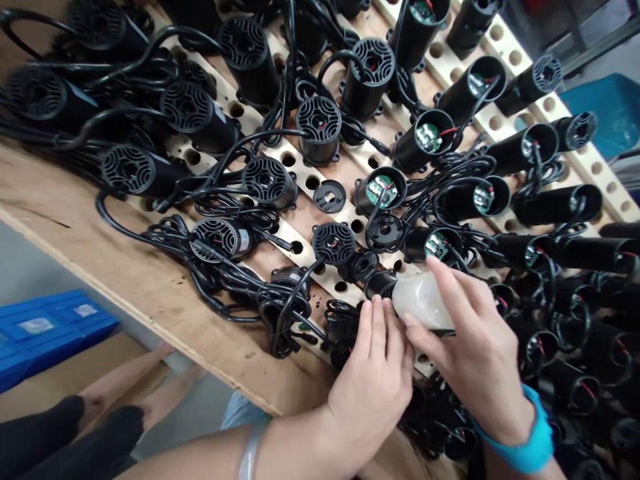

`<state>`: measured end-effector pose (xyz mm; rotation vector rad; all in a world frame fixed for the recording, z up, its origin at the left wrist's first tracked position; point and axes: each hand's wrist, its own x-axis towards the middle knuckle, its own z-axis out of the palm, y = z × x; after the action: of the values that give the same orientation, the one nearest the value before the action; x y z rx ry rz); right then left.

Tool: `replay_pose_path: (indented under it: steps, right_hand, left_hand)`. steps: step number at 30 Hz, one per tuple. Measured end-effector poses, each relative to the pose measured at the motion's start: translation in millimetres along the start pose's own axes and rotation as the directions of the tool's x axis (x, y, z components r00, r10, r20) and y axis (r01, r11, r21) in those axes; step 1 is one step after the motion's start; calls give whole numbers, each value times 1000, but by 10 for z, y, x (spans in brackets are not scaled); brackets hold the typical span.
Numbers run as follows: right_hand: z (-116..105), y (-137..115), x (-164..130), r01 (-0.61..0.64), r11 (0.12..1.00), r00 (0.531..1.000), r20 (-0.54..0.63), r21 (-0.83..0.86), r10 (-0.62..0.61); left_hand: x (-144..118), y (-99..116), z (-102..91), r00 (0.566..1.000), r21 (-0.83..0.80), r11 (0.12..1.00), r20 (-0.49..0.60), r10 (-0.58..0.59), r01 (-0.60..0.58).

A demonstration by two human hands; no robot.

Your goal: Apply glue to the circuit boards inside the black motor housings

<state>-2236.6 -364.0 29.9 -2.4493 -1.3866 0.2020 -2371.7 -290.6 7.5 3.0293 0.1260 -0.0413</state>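
My right hand [475,347] grips a translucent whitish plastic bottle [423,301], thumb on the near side and fingers on the far side. The bottle lies tilted, its left end against a small black cylinder [381,283]. My left hand [375,373] has its fingers pressed together, the tips at that cylinder's near edge; its thumb and the cylinder's lower part are hidden. Just left of the cylinder is a black round cap [364,265]. Behind it stands a black housing with a slotted grille top [333,243]. An open housing with a green circuit board [434,245] sits beyond the bottle.
Many black housings with coiled cables crowd the wooden board, which has pale strips with holes [313,181]. Loose black ring caps [330,196] lie among them. A blue crate [53,333] and another person's legs [100,407] are at lower left. A teal bin [607,110] stands at upper right.
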Motion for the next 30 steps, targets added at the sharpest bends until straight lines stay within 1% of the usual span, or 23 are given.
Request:
replay_pose_path:
  steps: [4,8,10,11,13,14,16,18,19,21,23,24,25,27,28,30]
  right_hand:
    - [10,-18,68,-19,998,999,-31,-52,18]
    - [19,-17,127,53,998,999,13,-16,-53]
    - [16,-5,151,27,998,1000,17,-56,-26]
    - [3,-5,153,0,997,1000,1,-73,0]
    - [-37,-19,131,-38,997,999,-42,-73,35]
    - [-53,-30,109,-32,998,998,-48,-57,29]
    - [-59,-37,59,2,1000,1000,-25,-29,-3]
    - [-42,-11,16,7,999,1000,11,-50,-7]
    - [-38,10,-2,-10,997,1000,16,-71,11]
    - [-54,40,-35,-79,992,997,-16,-98,78]
    - [-83,32,-64,-123,989,991,-54,-80,118]
    - [-88,17,-77,-117,992,992,-55,-56,114]
    - [-79,4,-86,-101,994,994,-50,-34,99]
    - [-23,2,-97,-60,998,998,-1,-18,60]
    - [12,20,-103,-64,997,998,8,-34,65]
    - [62,82,-129,-107,991,994,-12,-83,107]
  left_hand:
    - [-3,8,18,1000,7,1000,15,4,-4]
    - [-3,8,8,1000,7,1000,25,7,-7]
    - [-5,5,-5,999,11,1000,40,6,-7]
    - [-5,3,-10,999,13,1000,42,2,-2]
    - [-6,2,-14,999,16,1000,38,2,-3]
    - [-6,3,-13,999,17,1000,35,4,-5]
    - [-5,4,-9,1000,19,1000,28,7,-7]
    - [-5,4,-7,1000,19,1000,26,6,-7]
    - [-6,3,-8,1000,19,1000,26,2,-2]
    - [-8,-1,-12,999,22,1000,32,-4,3]
    - [-10,-4,-13,999,24,1000,36,-1,0]
    - [-11,-5,-10,999,22,1000,32,1,-2]
    - [-12,-6,-6,1000,18,1000,25,3,-4]
    - [-13,-7,2,1000,4,1000,14,4,-5]
    - [-13,-7,5,1000,-1,1000,11,4,-4]
    - [-12,-10,5,1000,-11,1000,11,2,-2]
